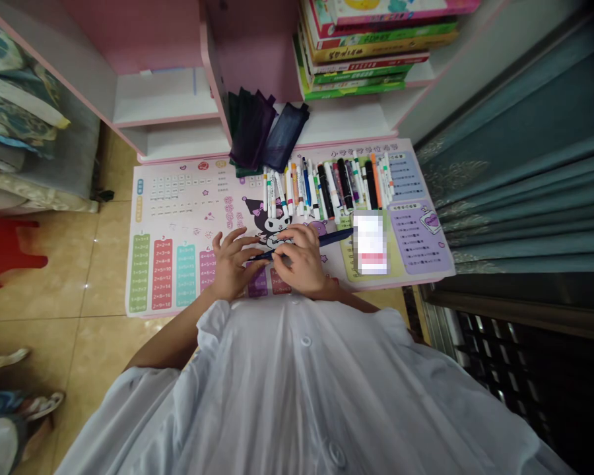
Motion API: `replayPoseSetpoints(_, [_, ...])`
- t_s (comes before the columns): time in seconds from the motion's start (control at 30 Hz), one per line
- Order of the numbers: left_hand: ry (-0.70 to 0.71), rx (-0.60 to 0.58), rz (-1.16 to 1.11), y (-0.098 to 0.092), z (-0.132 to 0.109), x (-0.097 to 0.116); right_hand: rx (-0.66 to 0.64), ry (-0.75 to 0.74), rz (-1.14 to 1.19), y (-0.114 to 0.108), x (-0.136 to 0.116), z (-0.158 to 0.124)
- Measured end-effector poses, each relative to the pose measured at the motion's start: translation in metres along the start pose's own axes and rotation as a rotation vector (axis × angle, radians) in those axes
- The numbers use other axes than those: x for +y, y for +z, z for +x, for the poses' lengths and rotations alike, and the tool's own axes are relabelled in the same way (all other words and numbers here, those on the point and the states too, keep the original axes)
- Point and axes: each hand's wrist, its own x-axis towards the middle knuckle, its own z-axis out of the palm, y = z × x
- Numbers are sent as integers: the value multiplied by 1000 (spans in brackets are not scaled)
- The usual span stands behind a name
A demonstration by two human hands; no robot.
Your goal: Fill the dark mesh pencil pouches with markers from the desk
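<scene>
A narrow dark blue pencil pouch [336,237], seen almost edge-on, stretches between my hands in front of my body. My left hand [233,264] pinches its left end between thumb and index finger, the other fingers spread. Near that same end, my right hand [301,262] has curled fingers closed on the pouch's upper edge; its palm hides the middle. Beyond my hands lies a row of markers and pens [327,188]. Behind them are more mesh pouches, a purple one [252,128] and a blue one [286,135].
A phone-like pixelated screen [371,243] lies right of my hands on the printed desk mat [188,191]. Stacked books [366,59] fill the pink shelf at the back. A curtain [515,171] hangs on the right; a red stool [10,251] stands on the left.
</scene>
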Motion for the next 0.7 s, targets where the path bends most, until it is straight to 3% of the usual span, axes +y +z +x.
replayPoseSetpoints(0.33, [76,78,-4,2,-1,-1,47,-12,-16,-1,1,-1])
replayPoseSetpoints(0.7, [-6,-5,14,-2,0,0,37,22,-6,0,5,-3])
